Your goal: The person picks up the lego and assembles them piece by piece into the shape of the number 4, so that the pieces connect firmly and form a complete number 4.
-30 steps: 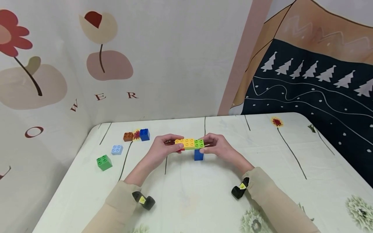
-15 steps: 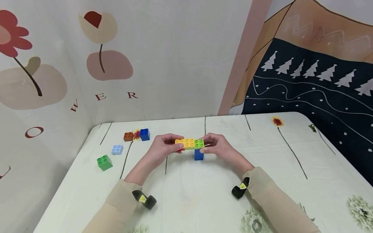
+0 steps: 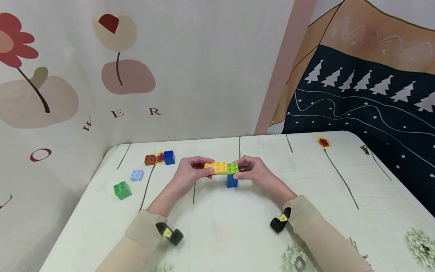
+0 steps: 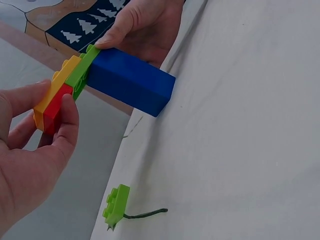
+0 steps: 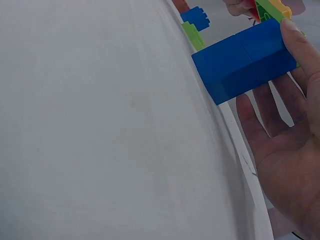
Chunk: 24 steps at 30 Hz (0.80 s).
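Observation:
Both hands hold one joined build of toy building bricks just above the table. My left hand pinches its left end, where a yellow brick lies over a red brick. My right hand grips the right end at the lime green brick, thumb in front and fingers behind. From under that end, a blue brick column reaches down toward the tabletop. In the left wrist view the blue column joins the lime green part. The red brick is mostly hidden in the head view.
Loose bricks lie on the left of the table: brown, dark blue, light blue and green. Another lime green brick stands on the cloth in the left wrist view. A printed curtain hangs behind the table.

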Each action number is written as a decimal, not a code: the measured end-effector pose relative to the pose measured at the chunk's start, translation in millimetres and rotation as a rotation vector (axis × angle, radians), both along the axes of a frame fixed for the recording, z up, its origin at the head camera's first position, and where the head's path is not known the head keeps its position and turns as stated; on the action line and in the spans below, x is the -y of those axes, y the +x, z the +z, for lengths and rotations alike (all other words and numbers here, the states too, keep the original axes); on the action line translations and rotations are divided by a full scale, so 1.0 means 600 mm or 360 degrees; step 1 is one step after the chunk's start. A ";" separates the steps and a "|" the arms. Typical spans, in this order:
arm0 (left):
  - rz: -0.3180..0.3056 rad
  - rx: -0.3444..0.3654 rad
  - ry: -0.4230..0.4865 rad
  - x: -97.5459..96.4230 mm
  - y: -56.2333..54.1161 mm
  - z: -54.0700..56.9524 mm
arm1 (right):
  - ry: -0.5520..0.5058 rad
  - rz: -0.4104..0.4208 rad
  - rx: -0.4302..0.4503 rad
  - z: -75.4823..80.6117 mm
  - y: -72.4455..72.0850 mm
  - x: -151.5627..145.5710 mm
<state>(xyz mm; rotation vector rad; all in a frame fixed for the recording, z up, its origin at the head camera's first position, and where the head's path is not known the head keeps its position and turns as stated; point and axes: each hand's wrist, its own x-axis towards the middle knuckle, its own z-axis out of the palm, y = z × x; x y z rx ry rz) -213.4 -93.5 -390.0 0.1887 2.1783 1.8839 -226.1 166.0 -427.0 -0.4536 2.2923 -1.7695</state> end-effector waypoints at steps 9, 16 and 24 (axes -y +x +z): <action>-0.0009 -0.0043 -0.0009 -0.001 0.002 0.001 | -0.0021 -0.0003 0.0021 -0.001 0.001 -0.001; -0.0098 -0.0079 -0.0203 0.015 0.001 0.012 | -0.0028 -0.0005 0.0017 -0.001 0.001 0.001; -0.0094 -0.0137 -0.0208 0.056 -0.004 0.014 | -0.0042 -0.0004 0.0023 -0.002 0.000 -0.002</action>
